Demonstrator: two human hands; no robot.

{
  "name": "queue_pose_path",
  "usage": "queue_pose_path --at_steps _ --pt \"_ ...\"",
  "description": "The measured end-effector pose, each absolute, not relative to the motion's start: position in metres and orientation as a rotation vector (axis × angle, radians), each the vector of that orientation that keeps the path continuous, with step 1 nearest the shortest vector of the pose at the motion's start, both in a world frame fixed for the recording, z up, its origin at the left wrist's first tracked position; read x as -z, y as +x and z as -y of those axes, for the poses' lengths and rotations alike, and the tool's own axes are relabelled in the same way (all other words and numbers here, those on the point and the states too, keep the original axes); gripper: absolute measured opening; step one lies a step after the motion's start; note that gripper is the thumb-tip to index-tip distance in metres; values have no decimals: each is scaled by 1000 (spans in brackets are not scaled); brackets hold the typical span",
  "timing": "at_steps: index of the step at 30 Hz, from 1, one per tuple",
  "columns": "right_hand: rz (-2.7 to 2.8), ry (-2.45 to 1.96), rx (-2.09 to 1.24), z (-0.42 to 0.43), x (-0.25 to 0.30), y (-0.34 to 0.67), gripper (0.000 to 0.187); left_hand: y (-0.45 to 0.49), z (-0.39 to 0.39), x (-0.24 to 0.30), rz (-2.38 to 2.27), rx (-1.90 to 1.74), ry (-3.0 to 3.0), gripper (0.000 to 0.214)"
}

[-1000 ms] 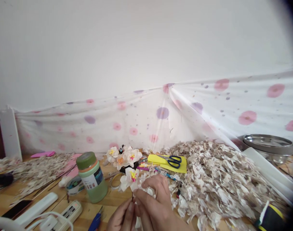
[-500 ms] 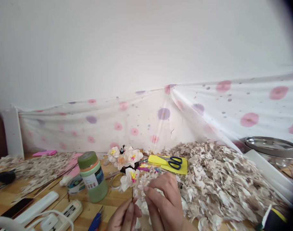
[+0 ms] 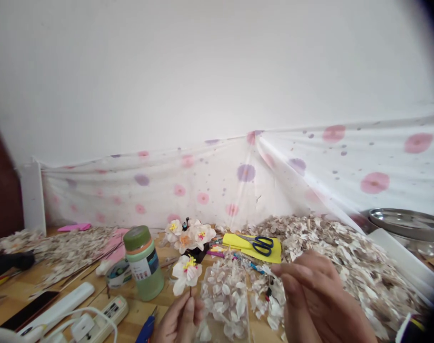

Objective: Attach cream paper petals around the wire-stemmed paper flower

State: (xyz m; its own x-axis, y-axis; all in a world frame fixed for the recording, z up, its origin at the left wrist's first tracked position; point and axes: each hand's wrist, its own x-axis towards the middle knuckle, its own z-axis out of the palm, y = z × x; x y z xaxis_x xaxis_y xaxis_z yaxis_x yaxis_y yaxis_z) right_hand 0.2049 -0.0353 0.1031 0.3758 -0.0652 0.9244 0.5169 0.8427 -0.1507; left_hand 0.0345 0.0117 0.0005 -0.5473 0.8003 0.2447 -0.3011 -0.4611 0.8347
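Note:
At the bottom centre, my left hand (image 3: 181,318) pinches the thin dark stem of an artificial flower (image 3: 183,281). The flower stands upright above my fingers, with white petals and a yellow and pink centre. My right hand (image 3: 315,297) is raised to the right, apart from the flower, thumb and index fingertip pressed together. Whatever lies in that pinch, if anything, is too small to make out. Between the hands sits a clear tray (image 3: 247,309) of loose pale petals (image 3: 226,297). Behind the held flower stand several finished artificial flowers (image 3: 193,236).
Scissors (image 3: 262,246) lie on yellow paper (image 3: 238,241). A large heap of dried petals (image 3: 360,267) covers the right side. On the left are a green-lidded jar (image 3: 143,267), a tape roll (image 3: 119,275), a power strip (image 3: 112,312), a phone (image 3: 29,309) and a blue-handled tool (image 3: 145,328).
My right hand has moved right, away from the stem, uncovering the petal tray. My left hand and the flower have shifted slightly left. The view has turned a little.

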Motion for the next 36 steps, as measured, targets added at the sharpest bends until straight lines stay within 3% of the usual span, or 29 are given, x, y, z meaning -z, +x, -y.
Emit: queue_pose_path --at_steps 3,9,13,31,36 --pt "1180 -464 230 21 -99 202 41 30 -16 4 -994 -2076 908 30" --pt "1396 -765 -227 -14 -62 161 6 27 -16 5 -933 -1940 1060 29" --pt "1461 -764 -420 -18 -45 136 26 33 -9 -1 -961 -1896 1103 28" --pt "1689 -742 342 -10 -50 148 27 48 2 3 -819 -1641 799 36" --pt "1760 -743 397 -13 -47 145 24 47 3 -5 -790 -1635 760 37"
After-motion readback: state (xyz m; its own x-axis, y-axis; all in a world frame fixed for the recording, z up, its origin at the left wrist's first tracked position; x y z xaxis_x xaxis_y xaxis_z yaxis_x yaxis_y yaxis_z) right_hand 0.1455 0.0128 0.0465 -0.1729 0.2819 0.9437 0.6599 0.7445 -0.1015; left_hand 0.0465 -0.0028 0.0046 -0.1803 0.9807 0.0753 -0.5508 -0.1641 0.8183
